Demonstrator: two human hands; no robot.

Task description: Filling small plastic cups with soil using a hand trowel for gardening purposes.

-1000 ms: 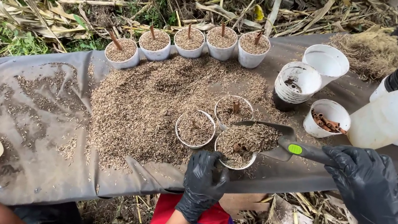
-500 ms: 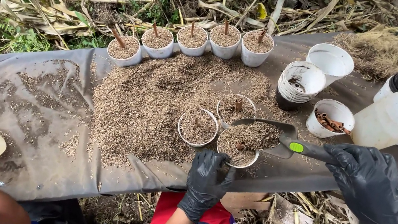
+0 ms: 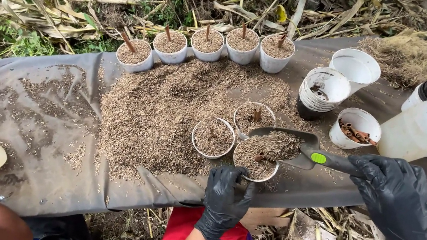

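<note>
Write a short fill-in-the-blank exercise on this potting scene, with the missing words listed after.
1. The right hand holds a ____ loaded with husks over the near pot.
2. The left hand steadies that pot by its ____ edge.
3. The back row has ____ filled pots, each with a stick in it.
4. Both hands wear ____ gloves.

Missing words: scoop; near; five; black

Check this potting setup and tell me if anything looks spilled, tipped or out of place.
Loose husk mix lies heaped and scattered over the grey sheet, not in any container. One empty white pot lies tipped by the pot stack. The scoop in the right hand sits heaped over the pot the left hand steadies.
</note>
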